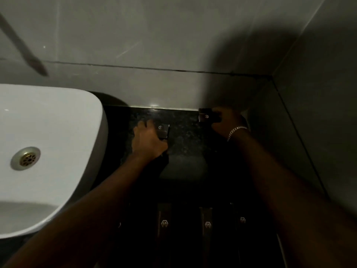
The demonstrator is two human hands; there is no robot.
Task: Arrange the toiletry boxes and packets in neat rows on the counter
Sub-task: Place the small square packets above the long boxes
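Our left hand (pixel 148 141) grips a small dark box (pixel 163 130) on the black table (pixel 185 136), fingers closed around it. At 2 o'clock, our right hand (pixel 226 120) clasps a second box (pixel 207 117) against the wall. Three packets (pixel 206 225) lie in a row at 6 o'clock.

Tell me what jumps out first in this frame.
The bright white sink basin with its brass drain fills the left side, the lightest thing in a dim scene. To its right, over the dark speckled counter, the left hand and the right hand each grip a small dark box: one mid-counter, one by the back wall. Three more logo-marked packets line the near edge.
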